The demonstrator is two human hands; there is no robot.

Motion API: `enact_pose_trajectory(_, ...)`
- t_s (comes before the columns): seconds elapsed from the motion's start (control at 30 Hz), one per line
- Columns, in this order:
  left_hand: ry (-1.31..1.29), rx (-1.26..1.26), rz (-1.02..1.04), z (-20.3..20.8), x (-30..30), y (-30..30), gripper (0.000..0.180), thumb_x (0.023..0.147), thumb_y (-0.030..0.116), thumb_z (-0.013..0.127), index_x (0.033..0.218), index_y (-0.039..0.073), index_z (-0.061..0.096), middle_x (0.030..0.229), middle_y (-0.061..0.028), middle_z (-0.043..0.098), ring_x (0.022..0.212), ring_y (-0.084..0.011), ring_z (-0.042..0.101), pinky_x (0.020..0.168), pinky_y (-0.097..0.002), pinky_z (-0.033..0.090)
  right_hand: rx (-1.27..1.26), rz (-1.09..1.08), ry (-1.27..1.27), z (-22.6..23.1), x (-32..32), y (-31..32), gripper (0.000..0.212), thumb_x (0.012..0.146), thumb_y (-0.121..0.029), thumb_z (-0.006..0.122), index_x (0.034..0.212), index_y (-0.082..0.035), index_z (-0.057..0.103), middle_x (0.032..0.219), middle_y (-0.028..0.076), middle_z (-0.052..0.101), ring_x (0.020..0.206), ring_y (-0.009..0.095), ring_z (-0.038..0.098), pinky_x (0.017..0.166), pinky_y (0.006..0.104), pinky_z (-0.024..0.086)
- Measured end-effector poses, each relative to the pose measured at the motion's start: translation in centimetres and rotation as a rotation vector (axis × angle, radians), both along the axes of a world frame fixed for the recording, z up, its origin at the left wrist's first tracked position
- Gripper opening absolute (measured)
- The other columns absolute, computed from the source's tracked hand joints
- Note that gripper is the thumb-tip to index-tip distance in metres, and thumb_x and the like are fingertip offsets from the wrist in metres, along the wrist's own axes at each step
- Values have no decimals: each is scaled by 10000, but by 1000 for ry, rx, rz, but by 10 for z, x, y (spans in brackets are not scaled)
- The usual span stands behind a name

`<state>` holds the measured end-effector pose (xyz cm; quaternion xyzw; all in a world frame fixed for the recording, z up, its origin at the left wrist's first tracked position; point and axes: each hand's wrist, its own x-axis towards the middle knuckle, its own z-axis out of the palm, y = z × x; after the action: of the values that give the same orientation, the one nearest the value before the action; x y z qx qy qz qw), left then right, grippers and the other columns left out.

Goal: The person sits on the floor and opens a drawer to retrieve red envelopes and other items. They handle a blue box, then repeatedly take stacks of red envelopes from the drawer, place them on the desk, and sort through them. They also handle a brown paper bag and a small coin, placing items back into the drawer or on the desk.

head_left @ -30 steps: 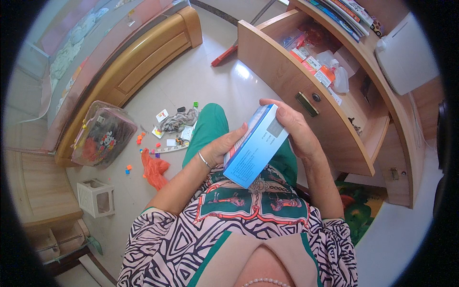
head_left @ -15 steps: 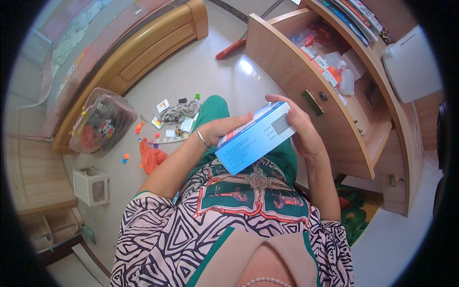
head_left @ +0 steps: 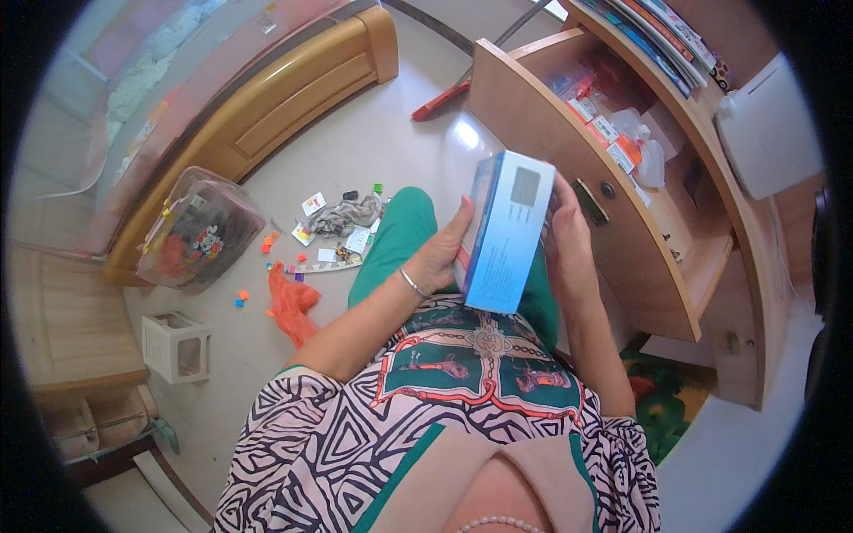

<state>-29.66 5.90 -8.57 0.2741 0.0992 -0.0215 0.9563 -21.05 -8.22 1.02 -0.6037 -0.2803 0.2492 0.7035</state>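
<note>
On the pale, glossy floor (head_left: 444, 147), small coloured blocks (head_left: 267, 243), a crumpled grey cloth (head_left: 342, 218) and a sheer orange-red cloth (head_left: 289, 302) lie to the person's left. Beyond them stand a clear plastic bag with a cartoon print (head_left: 200, 235) and, nearer, a small white openwork plastic stand (head_left: 178, 348). A honey-brown wooden bed frame (head_left: 298, 102) crosses the far left; on the right, a light wooden drawer (head_left: 542, 133) is pulled out, holding small packets and boxes.

Above the person's green-trousered lap is a light-blue rectangular cardboard box (head_left: 506, 235). Its long axis runs away from the body, the far end leaning slightly right. A narrow printed side faces up toward the camera, its grey square patch at the far end; another side is turned left. The left hand (head_left: 440, 262) grasps the box's left side, thumb along it. The right hand (head_left: 569, 235) is at the right edge, fingers partly hidden; whether it grips, I cannot tell.
</note>
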Motion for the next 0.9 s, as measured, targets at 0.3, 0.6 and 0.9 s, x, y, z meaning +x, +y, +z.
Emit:
enact_pose_trajectory(0.3, -111, -43, 239, 10, 12, -2, 817, 850, 727, 352, 1318, 63, 441, 1223, -153, 575, 1083, -270, 605, 948, -425, 510, -291, -60, -669, 12, -35, -8, 982, 653, -315, 826, 1416, 17, 305, 1299, 267, 479, 1189, 368, 520, 981, 424, 442)
enact_pose_trajectory(0.6, -62, 60, 361, 15, 6, -6, 886, 821, 781, 331, 1354, 78, 413, 1304, -138, 529, 1223, -263, 509, 1026, -471, 415, -333, -109, -851, 22, -27, -6, 739, 676, -140, 747, 1323, 12, 422, 1114, 250, 585, 1007, 384, 618, 869, 401, 501)
enact_pose_trajectory(0.9, -211, -211, 41, 38, -15, 14, 998, 740, 877, 306, 1413, 144, 385, 1454, -131, 392, 1322, -330, 390, 1055, -587, 306, -373, -45, -830, 48, -2, -32, 562, 649, -15, 611, 1206, -36, 542, 1131, 184, 597, 1049, 351, 608, 900, 395, 484)
